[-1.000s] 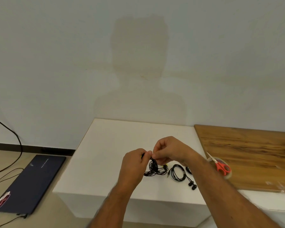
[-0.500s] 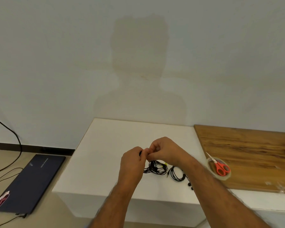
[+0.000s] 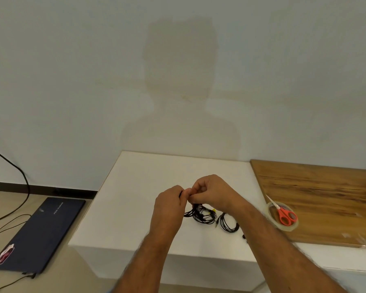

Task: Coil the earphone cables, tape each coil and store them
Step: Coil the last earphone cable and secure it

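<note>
Centrally, hands (image 3: 190,197) pinching earphone cable (image 3: 201,214)

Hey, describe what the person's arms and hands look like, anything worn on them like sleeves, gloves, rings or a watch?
Both forearms are bare right down to the bottom edge of the head view, with no sleeves showing. The left hand and the right hand wear no gloves. No watch, bracelet or ring is visible on the sides that face the camera.

Left hand (image 3: 169,203) and right hand (image 3: 211,192) meet, fingers curled.
</note>
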`<state>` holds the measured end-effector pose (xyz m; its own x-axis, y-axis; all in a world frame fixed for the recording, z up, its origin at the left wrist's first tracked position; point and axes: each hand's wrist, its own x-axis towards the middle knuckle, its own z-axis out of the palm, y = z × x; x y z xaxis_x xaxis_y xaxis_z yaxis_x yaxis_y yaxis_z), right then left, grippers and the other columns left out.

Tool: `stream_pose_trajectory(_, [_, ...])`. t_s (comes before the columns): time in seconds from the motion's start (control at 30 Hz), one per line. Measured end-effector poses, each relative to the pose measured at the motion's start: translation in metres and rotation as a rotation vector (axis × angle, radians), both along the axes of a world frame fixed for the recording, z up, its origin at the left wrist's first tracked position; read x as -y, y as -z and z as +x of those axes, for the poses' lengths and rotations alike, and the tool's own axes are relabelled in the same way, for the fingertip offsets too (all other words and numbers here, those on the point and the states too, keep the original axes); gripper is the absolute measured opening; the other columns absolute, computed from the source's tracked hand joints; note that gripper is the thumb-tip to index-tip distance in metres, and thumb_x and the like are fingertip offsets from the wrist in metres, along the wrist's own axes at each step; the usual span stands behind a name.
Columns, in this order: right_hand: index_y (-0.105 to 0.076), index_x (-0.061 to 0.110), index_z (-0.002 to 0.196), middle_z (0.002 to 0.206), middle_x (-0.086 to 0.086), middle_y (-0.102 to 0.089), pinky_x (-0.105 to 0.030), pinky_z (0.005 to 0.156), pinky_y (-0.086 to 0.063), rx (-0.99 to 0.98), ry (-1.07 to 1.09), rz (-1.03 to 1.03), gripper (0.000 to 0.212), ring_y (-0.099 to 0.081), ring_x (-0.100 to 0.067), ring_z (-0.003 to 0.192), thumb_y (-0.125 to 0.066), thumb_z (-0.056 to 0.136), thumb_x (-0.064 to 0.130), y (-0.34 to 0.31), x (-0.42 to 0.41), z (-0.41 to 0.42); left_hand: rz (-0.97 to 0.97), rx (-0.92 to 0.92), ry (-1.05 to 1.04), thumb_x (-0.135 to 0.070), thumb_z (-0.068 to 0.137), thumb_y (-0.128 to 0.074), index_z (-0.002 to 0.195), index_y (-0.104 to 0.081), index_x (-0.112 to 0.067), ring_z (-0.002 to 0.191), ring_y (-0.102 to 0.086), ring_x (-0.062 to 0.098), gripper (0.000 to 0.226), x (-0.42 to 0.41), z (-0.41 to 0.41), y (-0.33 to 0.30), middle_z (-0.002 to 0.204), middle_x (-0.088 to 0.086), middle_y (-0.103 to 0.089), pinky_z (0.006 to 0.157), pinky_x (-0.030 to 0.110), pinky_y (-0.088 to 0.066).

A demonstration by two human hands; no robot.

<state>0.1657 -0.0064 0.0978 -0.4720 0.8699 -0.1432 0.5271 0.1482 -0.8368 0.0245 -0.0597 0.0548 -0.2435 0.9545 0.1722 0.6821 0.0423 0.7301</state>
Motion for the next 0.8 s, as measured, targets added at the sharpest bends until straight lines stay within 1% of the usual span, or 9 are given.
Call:
stream_pose_trajectory(0.1, [-0.073,0.008,0.086,0.072,-0.008,-0.075,-0.034,0.081,-0.056,0.007,-0.003,-0.020,0.010,-0.069,-0.014,0.069,-0.074,0.077,0.011,0.001,-0.002,0.001,-0.005,-0.005,0.015,-0.040,0.100,-0.044,0.082,-0.061,-0.015,0.059,-0.051,0.011,0.035,-0.001,0.000,0.000,0.061,-0.009,-0.052,0.055,0.023,-0.042])
stream_pose_trajectory(0.2, [-0.074,0.008,0.081,0.074,-0.010,-0.075,-0.046,0.085,-0.055,0.017,-0.017,-0.034,0.011,-0.069,-0.020,0.072,-0.075,0.074,0.016,0.003,-0.004,0.001,-0.010,0.051,0.024,-0.041,0.100,-0.044,0.080,-0.060,-0.016,0.053,-0.053,0.013,0.035,0.001,-0.001,0.000,0.062,-0.008,-0.054,0.057,0.035,-0.053])
stream_pose_trajectory(0.27, [-0.074,0.008,0.081,0.076,-0.011,-0.075,-0.049,0.084,-0.055,0.047,-0.033,-0.049,0.013,-0.067,-0.021,0.073,-0.076,0.074,0.018,0.001,-0.005,0.000,-0.013,0.028,0.022,-0.039,0.100,-0.044,0.081,-0.059,-0.017,0.054,-0.053,0.013,0.033,0.001,-0.001,0.002,0.062,-0.008,-0.053,0.055,0.031,-0.050])
stream_pose_trajectory(0.37, [-0.072,0.002,0.084,0.078,-0.015,-0.073,-0.036,0.073,-0.056,0.085,-0.055,-0.063,0.013,-0.064,-0.014,0.068,-0.076,0.078,0.013,-0.004,-0.008,-0.001,0.011,-0.041,0.017,-0.039,0.100,-0.044,0.082,-0.060,-0.017,0.060,-0.049,0.009,0.033,-0.001,-0.002,0.004,0.063,-0.010,-0.052,0.052,0.016,-0.035])
stream_pose_trajectory(0.47, [-0.070,0.003,0.081,0.068,-0.004,-0.068,-0.023,0.064,-0.049,0.118,-0.065,-0.044,0.009,-0.058,-0.007,0.059,-0.075,0.079,0.011,-0.007,-0.009,-0.003,0.012,-0.016,-0.002,-0.043,0.099,-0.045,0.079,-0.059,-0.016,0.058,-0.048,0.009,0.037,-0.002,-0.002,0.007,0.062,-0.008,-0.052,0.050,0.018,-0.034])
stream_pose_trajectory(0.57, [-0.070,0.003,0.084,0.070,-0.005,-0.068,-0.028,0.067,-0.051,0.100,-0.043,-0.078,0.010,-0.061,-0.014,0.065,-0.074,0.081,0.011,-0.002,-0.009,-0.004,-0.019,0.168,-0.012,-0.044,0.097,-0.049,0.077,-0.059,-0.014,0.054,-0.050,0.016,0.037,-0.002,-0.001,0.013,0.060,-0.004,-0.052,0.050,0.036,-0.051])
stream_pose_trajectory(0.6, [-0.070,0.004,0.084,0.071,-0.007,-0.069,-0.027,0.065,-0.053,0.081,-0.032,-0.103,0.009,-0.063,-0.014,0.064,-0.074,0.082,0.011,0.001,-0.009,-0.004,-0.022,0.253,-0.025,-0.044,0.096,-0.051,0.077,-0.060,-0.016,0.053,-0.051,0.016,0.035,-0.002,-0.002,0.014,0.062,-0.002,-0.053,0.046,0.036,-0.052])
stream_pose_trajectory(0.67, [-0.069,0.005,0.083,0.072,-0.008,-0.071,-0.026,0.062,-0.053,0.040,0.002,-0.134,0.006,-0.065,-0.011,0.059,-0.073,0.083,0.010,0.007,-0.007,-0.006,-0.043,0.413,-0.050,-0.043,0.095,-0.054,0.080,-0.063,-0.019,0.056,-0.052,0.014,0.030,0.000,-0.002,0.015,0.066,-0.001,-0.056,0.044,0.023,-0.045])
stream_pose_trajectory(0.8, [-0.068,0.006,0.082,0.070,-0.006,-0.071,-0.028,0.061,-0.055,-0.025,0.137,-0.119,0.006,-0.065,-0.008,0.057,-0.072,0.084,0.009,0.019,-0.003,-0.014,-0.124,0.779,-0.090,-0.041,0.097,-0.051,0.092,-0.067,-0.014,0.072,-0.058,0.012,0.032,0.002,-0.004,0.018,0.075,0.001,-0.061,0.062,0.026,-0.044])
